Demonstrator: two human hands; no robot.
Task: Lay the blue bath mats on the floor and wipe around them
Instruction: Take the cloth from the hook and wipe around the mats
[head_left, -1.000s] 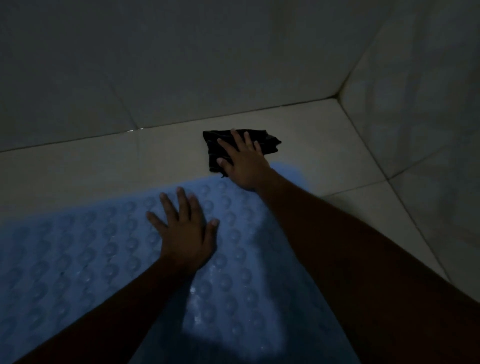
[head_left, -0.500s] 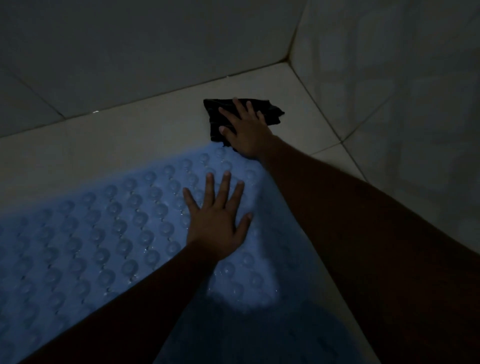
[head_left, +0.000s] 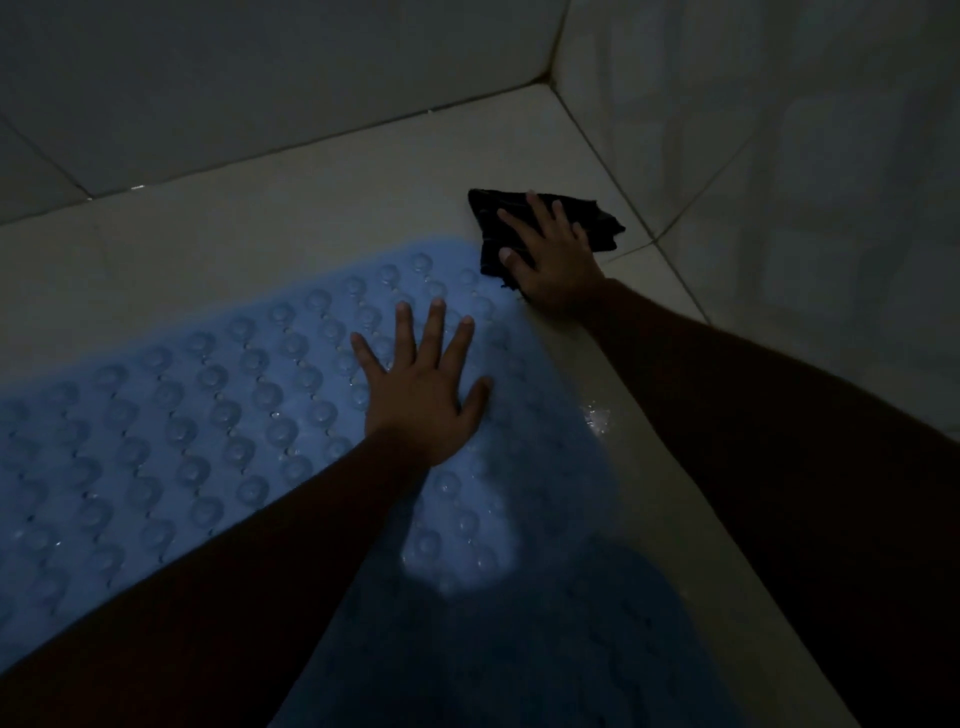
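Note:
A blue bath mat (head_left: 218, 415) with rows of round suction bumps lies flat on the pale tiled floor (head_left: 291, 223). My left hand (head_left: 423, 387) rests flat on the mat near its far right corner, fingers spread, holding nothing. My right hand (head_left: 553, 260) presses a black cloth (head_left: 597, 223) against the floor just beyond the mat's corner, fingers spread over it. The cloth sits close to the right wall. The room is dim and my arms shade the mat's near part.
Tiled walls meet in a corner (head_left: 550, 83) at the upper right. The right wall (head_left: 779, 182) runs close beside my right arm. A small wet glint (head_left: 597, 418) shows on the floor by the mat's right edge.
My right hand has slid the black cloth rightward along the floor toward the right wall. My left hand has shifted along the mat toward its far right corner. The view has swung toward the wall corner.

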